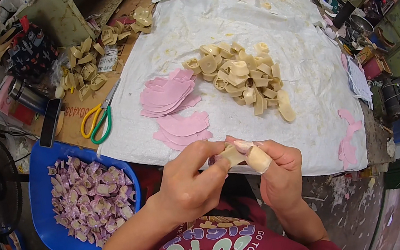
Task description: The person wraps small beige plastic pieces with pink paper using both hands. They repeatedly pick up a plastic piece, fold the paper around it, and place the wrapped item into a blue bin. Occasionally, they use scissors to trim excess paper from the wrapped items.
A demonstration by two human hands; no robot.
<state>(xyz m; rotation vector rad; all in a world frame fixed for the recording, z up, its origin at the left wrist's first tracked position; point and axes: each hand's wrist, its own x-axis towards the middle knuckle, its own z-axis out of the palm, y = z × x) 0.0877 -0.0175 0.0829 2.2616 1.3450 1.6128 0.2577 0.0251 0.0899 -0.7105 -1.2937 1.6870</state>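
Both hands meet just below the edge of the white sheet (309,79). The left hand (189,183) and the right hand (277,170) pinch one small cream piece (233,155) between their fingers. Its long side runs left to right, tipped a little. A pile of cream pieces (242,77) and pink cutouts (171,95) lie above.

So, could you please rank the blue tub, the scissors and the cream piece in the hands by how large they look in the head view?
1. The blue tub, clearly largest.
2. The scissors.
3. The cream piece, partly hidden by the left hand and right hand; it sits nearer the camera, so its true size is unsure.
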